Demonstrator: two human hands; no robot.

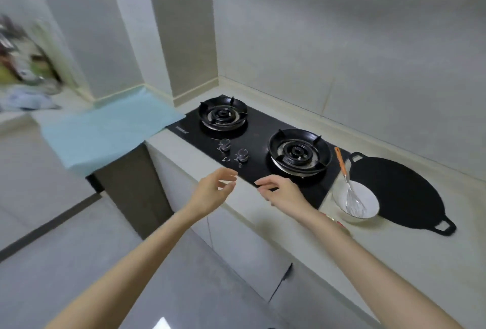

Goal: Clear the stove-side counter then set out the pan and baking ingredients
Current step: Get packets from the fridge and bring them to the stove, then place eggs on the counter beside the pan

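A flat black pan (405, 191) with two loop handles lies on the pale counter to the right of the stove. In front of it stands a glass bowl (355, 203) of white batter, with an orange-handled whisk (347, 181) leaning in it. My left hand (213, 191) and my right hand (282, 191) hover side by side over the counter's front edge, just before the stove knobs. Both hands have loosely curved fingers and hold nothing.
The black two-burner gas stove (257, 141) carries two knobs (234, 151) near its front. A light blue cloth (105, 131) covers the counter to the left. Blurred clutter (23, 70) sits at the far left. Something small and red (339, 222) peeks out behind my right forearm.
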